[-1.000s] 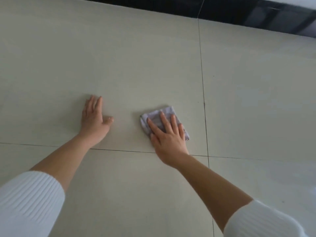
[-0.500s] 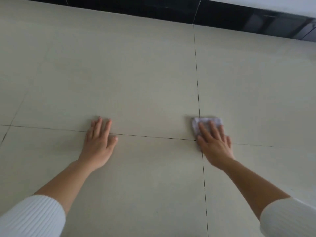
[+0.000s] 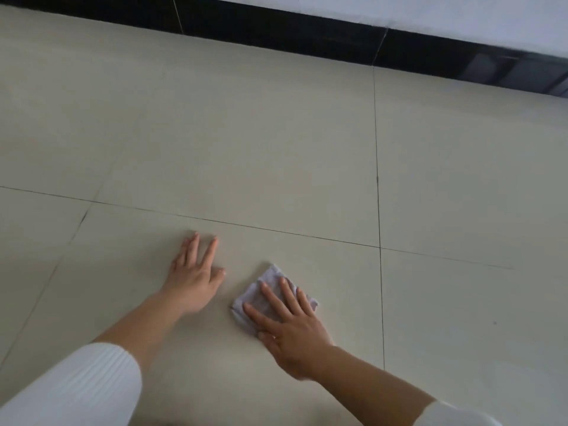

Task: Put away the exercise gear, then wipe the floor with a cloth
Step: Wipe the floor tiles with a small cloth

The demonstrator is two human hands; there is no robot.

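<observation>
Since the earlier frame, right hand point(image 3: 290, 330) and cloth point(image 3: 270, 295) shift toward left hand point(image 3: 196, 276). Both hands lie spread flat: right presses cloth, left rests on floor point(image 3: 276, 149).

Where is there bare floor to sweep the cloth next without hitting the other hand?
Open beige tiled floor runs from the cross grout line to the black skirting, and right of the long grout line. Crowded only between the flat left hand and the small grey folded cloth under the right hand.
</observation>
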